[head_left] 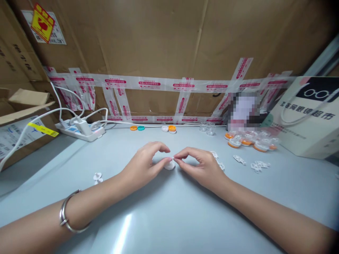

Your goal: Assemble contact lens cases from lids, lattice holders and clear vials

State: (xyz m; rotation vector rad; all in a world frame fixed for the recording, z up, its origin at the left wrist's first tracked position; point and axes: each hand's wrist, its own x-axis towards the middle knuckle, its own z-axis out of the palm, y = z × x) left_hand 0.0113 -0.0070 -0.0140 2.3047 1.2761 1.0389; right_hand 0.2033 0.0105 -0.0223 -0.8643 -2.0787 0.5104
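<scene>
Left hand (144, 165) and right hand (202, 166) pinch one white cap (169, 165) amid bare tabletop (169, 215).

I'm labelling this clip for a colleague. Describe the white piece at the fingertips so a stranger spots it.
On the grey table, look at its middle, where the left hand and right hand meet fingertip to fingertip. The small white round piece lies right under them; the other white bits lie off to the sides.

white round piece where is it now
Head view, centre: the white round piece lies on the grey table between the fingertips of the left hand and right hand.
</scene>
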